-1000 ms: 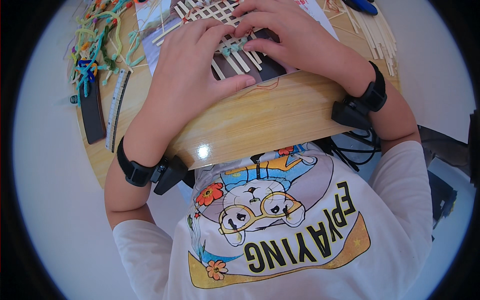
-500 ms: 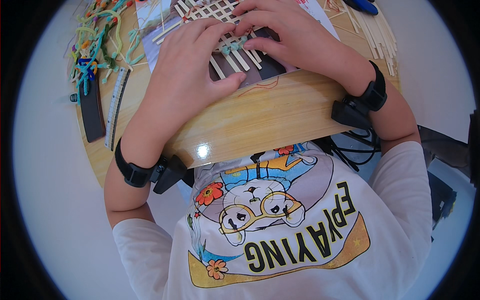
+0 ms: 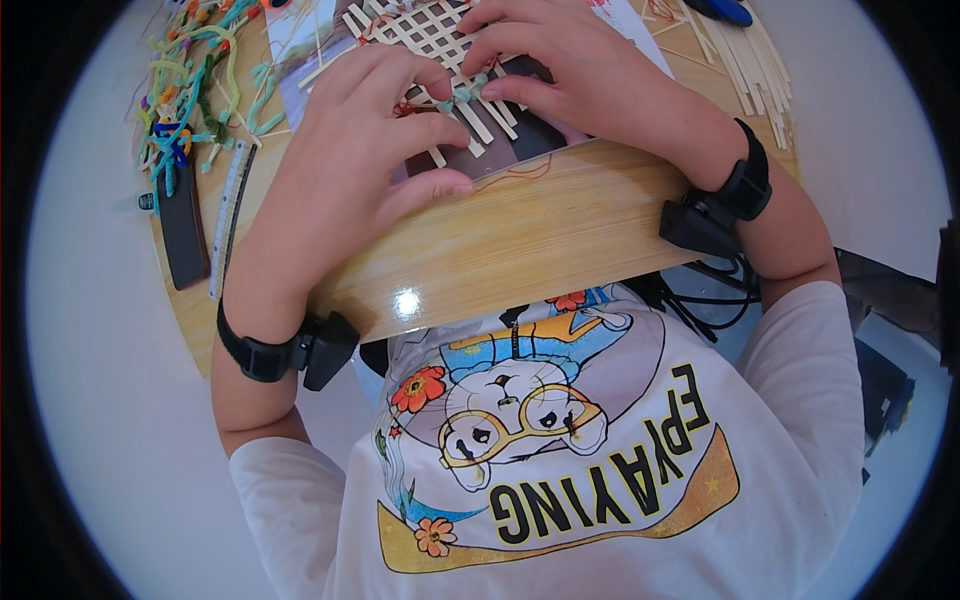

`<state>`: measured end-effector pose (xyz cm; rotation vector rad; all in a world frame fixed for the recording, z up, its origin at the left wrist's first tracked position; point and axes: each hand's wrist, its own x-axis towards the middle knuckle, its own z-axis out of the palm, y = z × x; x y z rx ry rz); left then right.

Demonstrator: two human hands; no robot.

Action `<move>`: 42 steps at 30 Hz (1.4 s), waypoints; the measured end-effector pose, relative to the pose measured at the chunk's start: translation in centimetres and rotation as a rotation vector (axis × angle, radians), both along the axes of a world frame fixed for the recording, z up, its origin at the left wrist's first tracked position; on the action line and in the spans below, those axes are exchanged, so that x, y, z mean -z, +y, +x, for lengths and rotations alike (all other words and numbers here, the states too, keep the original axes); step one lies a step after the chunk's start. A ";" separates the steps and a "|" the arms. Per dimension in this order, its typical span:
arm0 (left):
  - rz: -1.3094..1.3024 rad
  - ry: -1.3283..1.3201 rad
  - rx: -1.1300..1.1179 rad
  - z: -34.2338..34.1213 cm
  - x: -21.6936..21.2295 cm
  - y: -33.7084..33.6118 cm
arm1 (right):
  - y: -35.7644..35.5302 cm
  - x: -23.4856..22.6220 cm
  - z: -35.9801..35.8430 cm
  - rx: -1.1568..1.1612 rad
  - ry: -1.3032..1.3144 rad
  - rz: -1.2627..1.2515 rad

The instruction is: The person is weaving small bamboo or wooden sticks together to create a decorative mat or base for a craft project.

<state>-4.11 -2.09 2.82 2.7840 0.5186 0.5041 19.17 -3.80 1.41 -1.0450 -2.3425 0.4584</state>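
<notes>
A lattice of pale, flat wooden sticks (image 3: 425, 35) lies on a printed sheet (image 3: 300, 75) at the far side of the table. Teal fuzzy yarn (image 3: 462, 95) is tied along its near edge, and some reddish thread shows beside it. My left hand (image 3: 375, 135) hovers at the lattice's near left, fingers bent and apart, thumb stretched away from the sticks. At the right edge, my right hand (image 3: 570, 65) grips the lattice between thumb and fingers next to the teal yarn. The lattice's far end runs out of view.
A tangle of coloured fuzzy yarn (image 3: 205, 85) covers the table's left side. Nearer lie a dark flat bar (image 3: 182, 235) and a clear ruler (image 3: 232, 215). Loose wooden sticks (image 3: 755, 75) and a blue-handled tool (image 3: 730, 10) are at the far right. Red thread (image 3: 520, 175) trails by the sheet.
My left hand has drawn back a little to the left, and its fingers have spread off the lattice, uncovering more teal yarn. My right hand stays nearly in place.
</notes>
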 end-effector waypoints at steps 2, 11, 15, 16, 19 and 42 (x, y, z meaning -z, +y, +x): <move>-0.028 -0.014 0.009 0.0 0.1 0.0 | 0.0 0.0 0.0 -0.004 0.003 -0.002; -0.023 -0.025 0.004 0.5 1.2 0.4 | -0.2 0.0 0.1 0.000 0.011 0.014; -0.032 -0.039 0.001 0.6 1.3 0.4 | 0.0 0.4 0.2 0.005 -0.004 0.025; -0.005 -0.036 0.002 0.7 1.3 0.4 | 0.1 0.4 0.2 0.003 -0.006 0.016; -0.006 -0.041 0.002 0.7 1.3 0.4 | -0.1 0.0 0.1 -0.005 0.001 0.001; -0.074 -0.098 -0.170 -0.7 1.3 2.0 | -1.2 0.9 -0.8 0.051 -0.001 0.108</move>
